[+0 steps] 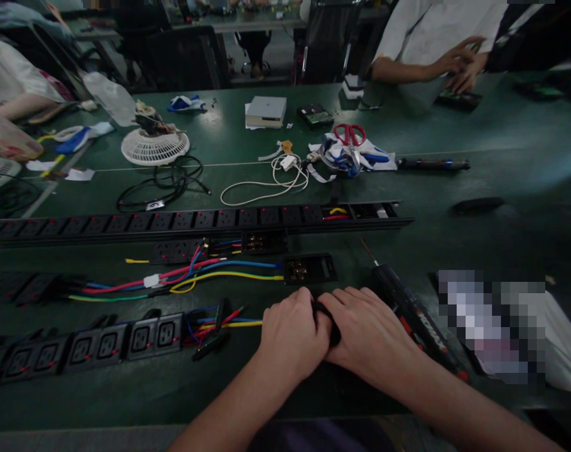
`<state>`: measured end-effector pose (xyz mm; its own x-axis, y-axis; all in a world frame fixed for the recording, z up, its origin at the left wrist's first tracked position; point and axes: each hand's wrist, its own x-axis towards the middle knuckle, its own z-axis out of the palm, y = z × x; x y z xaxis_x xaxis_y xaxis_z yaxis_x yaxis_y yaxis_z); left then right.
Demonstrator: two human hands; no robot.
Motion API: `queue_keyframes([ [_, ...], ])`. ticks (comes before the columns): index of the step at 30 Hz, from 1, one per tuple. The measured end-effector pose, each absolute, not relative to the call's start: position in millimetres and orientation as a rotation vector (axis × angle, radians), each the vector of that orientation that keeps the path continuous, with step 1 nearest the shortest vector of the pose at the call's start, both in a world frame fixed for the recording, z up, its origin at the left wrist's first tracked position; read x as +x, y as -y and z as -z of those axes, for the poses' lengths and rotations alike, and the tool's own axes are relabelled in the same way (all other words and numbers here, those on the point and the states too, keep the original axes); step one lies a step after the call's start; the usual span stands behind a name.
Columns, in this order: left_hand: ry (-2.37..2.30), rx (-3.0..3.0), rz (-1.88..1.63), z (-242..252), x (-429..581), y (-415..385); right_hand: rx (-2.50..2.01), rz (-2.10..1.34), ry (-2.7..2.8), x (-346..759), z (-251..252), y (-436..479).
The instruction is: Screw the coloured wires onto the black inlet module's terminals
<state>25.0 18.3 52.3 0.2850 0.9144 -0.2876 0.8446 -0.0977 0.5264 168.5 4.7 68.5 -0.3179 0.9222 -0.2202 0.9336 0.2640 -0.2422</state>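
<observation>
My left hand [292, 333] and my right hand [363, 323] meet at the front middle of the table, both closed around a small black part [333, 329]. Most of that part is hidden by my fingers. Blue and yellow wires [245, 324] run from under my left hand to a strip of black power sockets [108, 344] on the left. Just beyond my hands lies a black terminal block [309, 269] with brass contacts, joined to red, blue and yellow-green wires [238, 274]. A power screwdriver [414, 314] rests right of my right hand.
A long socket strip [200, 220] crosses the table, with a shorter socket piece [179, 251] before it. Behind are a black cable [165, 185], a white cable [266, 188], red-handled scissors [350, 135] and a white fan grille [156, 147]. A co-worker's hands [464, 66] are at far right.
</observation>
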Motion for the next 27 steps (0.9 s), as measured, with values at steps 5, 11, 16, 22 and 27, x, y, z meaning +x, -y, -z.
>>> queue_keyframes([
  [5, -1.464, 1.861, -0.271, -49, 17, -20, 1.771, 0.545, -2.428, 168, -65, -9],
  [11, -1.426, 1.772, -0.362, -41, 14, -21, 1.698, 0.553, -2.388, 165, -65, -12],
  [16, -1.440, 1.710, -0.395, -40, 17, -21, 1.651, 0.521, -2.368, 164, -64, -15],
  [22, -1.507, 1.774, -0.375, -41, 20, -19, 1.642, 0.536, -2.380, 165, -63, -18],
  [27, -1.539, 1.835, -0.419, -42, 21, -20, 1.692, 0.579, -2.362, 165, -61, -17],
])
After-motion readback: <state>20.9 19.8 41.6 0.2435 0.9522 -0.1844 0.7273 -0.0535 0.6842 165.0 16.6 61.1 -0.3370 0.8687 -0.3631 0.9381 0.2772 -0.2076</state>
